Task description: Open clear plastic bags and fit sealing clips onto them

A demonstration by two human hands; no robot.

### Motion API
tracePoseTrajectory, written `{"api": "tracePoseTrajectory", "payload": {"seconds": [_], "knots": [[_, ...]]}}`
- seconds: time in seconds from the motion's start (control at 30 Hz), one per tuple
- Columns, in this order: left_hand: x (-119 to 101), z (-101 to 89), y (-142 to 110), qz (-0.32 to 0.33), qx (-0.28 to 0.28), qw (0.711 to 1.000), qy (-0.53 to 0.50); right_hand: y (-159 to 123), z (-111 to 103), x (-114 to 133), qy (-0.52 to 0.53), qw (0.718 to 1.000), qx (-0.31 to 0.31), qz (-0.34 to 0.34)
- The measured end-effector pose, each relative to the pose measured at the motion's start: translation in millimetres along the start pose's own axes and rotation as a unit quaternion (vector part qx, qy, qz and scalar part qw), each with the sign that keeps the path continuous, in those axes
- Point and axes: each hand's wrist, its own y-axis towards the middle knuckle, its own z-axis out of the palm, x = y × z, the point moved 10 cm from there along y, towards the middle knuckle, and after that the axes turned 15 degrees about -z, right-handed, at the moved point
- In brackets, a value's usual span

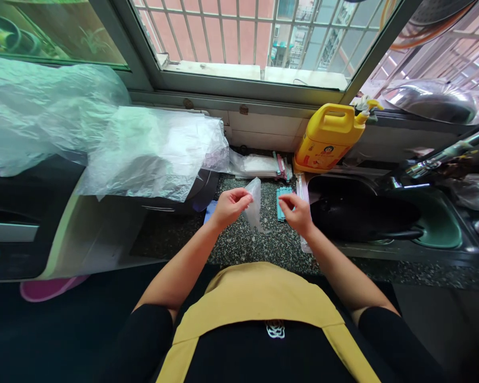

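My left hand point(232, 206) pinches the upper edge of a small clear plastic bag point(254, 205), which hangs down over the speckled stone counter point(239, 244). To the right of the bag, my right hand point(296, 213) has its thumb and forefinger pressed together. What those fingers hold, if anything, is too small to make out. Just beside the right fingertips lies a row of teal strips point(280, 205) that look like bag sealing clips, partly covered by the hand. Behind both hands rests a flat pack of white plastic point(259, 166) with pink and teal strips point(280, 166) at its right end.
At the back right stands a yellow jug point(327, 139) with a pump bottle behind it. Right of the counter is a sink point(449, 221) holding a black pan point(363, 215) under a faucet point(423, 167). Plastic sheeting point(155, 149) drapes over dark appliances at left.
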Motion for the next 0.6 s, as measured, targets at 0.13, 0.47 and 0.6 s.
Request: {"api": "tracePoseTrajectory", "payload": {"seconds": [0.13,0.47,0.6], "knots": [[-20,-0.9,-12,0.043,0.046,0.997,0.034,44,-4,-21,0.06,0.998,0.018,0.003],[-34,-11.4,-25,0.048,0.057,0.995,0.064,67,45,-9,0.24,0.952,0.188,-0.006],[-39,-18.8,-28,0.062,0.053,0.995,0.063,64,41,-19,0.264,0.952,0.155,0.02]]}}
